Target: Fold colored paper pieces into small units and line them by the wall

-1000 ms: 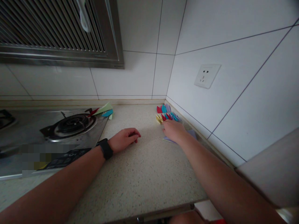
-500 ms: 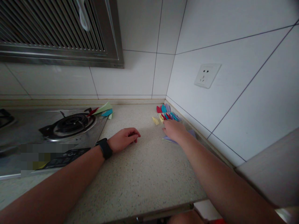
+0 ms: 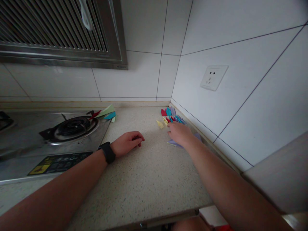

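My left hand (image 3: 129,143), a black watch (image 3: 107,152) on its wrist, rests on the countertop with fingers loosely bent and nothing in them. Further right, my right hand (image 3: 178,132) reaches over the counter near the corner. Its visible fingertips are apart and at the near edge of a row of small folded papers (image 3: 178,119) in red, blue and purple; the other fingers are hidden. A yellow folded paper (image 3: 165,121) is at the row's left end. Another yellow folded paper (image 3: 160,124) lies separately to the left. Larger purple paper (image 3: 175,143) shows under my right hand.
Red, blue and purple folded papers (image 3: 168,111) lie behind the row in the corner. Green paper (image 3: 106,111) and a blue piece (image 3: 110,115) overlap the stove's edge beside the burner (image 3: 74,127). A range hood (image 3: 106,61) hangs above left; a socket (image 3: 214,77) is on the right wall.
Both hands stay almost where they were; my right hand's fingertips shift only slightly at the row. The papers show no clear movement. The view has tilted very slightly.
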The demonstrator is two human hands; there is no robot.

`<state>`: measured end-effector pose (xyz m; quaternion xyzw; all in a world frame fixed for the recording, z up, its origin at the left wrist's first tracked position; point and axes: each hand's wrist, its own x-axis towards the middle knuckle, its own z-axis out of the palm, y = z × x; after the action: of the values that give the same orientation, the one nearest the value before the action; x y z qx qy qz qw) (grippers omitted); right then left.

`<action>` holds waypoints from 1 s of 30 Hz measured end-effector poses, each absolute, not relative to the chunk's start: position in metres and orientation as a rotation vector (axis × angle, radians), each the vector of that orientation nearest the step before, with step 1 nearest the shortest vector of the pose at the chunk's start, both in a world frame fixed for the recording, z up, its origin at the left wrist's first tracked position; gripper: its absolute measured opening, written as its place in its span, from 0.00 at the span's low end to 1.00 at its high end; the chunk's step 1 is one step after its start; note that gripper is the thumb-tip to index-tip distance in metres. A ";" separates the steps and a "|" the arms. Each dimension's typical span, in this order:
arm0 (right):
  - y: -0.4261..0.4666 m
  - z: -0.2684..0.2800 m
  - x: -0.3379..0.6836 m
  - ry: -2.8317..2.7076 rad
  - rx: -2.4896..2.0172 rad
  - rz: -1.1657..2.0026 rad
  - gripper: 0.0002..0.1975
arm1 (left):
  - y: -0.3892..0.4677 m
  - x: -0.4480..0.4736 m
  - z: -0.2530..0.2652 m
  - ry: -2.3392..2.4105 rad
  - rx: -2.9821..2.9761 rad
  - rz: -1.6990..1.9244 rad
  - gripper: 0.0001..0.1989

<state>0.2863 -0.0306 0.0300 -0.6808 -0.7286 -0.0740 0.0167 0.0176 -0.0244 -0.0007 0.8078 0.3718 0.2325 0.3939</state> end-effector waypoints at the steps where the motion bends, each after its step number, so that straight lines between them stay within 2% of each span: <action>1: -0.030 0.030 0.286 -2.262 -2.109 -0.235 0.17 | -0.024 0.018 -0.001 0.945 2.049 0.587 0.13; 6: -0.033 0.035 0.282 -2.296 -1.970 -0.274 0.16 | -0.024 0.018 -0.001 0.945 2.047 0.588 0.13; 13: -0.041 0.035 0.269 -2.612 -1.839 -0.110 0.17 | -0.026 0.019 0.002 0.952 2.049 0.591 0.13; 19: -0.038 0.029 0.272 -2.594 -1.802 -0.247 0.19 | -0.026 0.018 0.002 0.949 2.057 0.579 0.13; 30: -0.038 0.029 0.274 -2.489 -1.894 -0.251 0.21 | -0.026 0.018 0.001 0.944 2.053 0.589 0.13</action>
<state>0.2742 -0.0379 0.0288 -0.6036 -0.7933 -0.0801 0.0020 0.0180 -0.0256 0.0014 0.8087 0.3718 0.2321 0.3922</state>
